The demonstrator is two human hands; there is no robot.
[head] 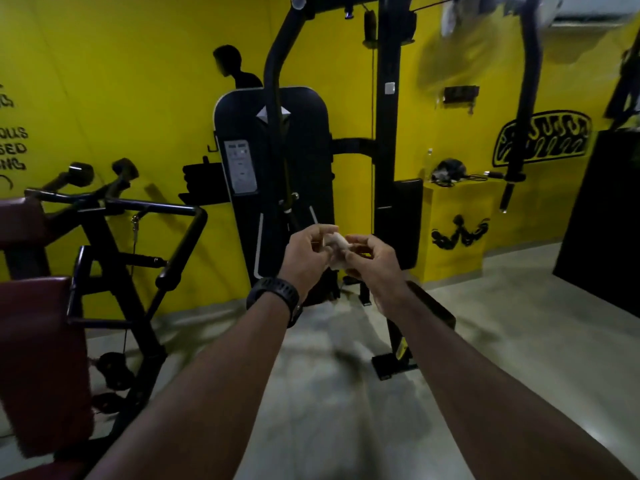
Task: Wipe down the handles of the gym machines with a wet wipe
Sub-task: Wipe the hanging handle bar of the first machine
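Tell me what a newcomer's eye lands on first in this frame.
The bright yellow wall fills the background, with a tall black cable machine standing against it at centre. In front of it, mid-frame, the left hand and right hand pinch a small white wet wipe between them, with a black watch on the left wrist. A maroon padded bench fills the lower left.

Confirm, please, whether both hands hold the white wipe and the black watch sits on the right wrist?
Not quite: the head view shows the black watch on the left wrist. The left hand and right hand do both hold the white wipe.
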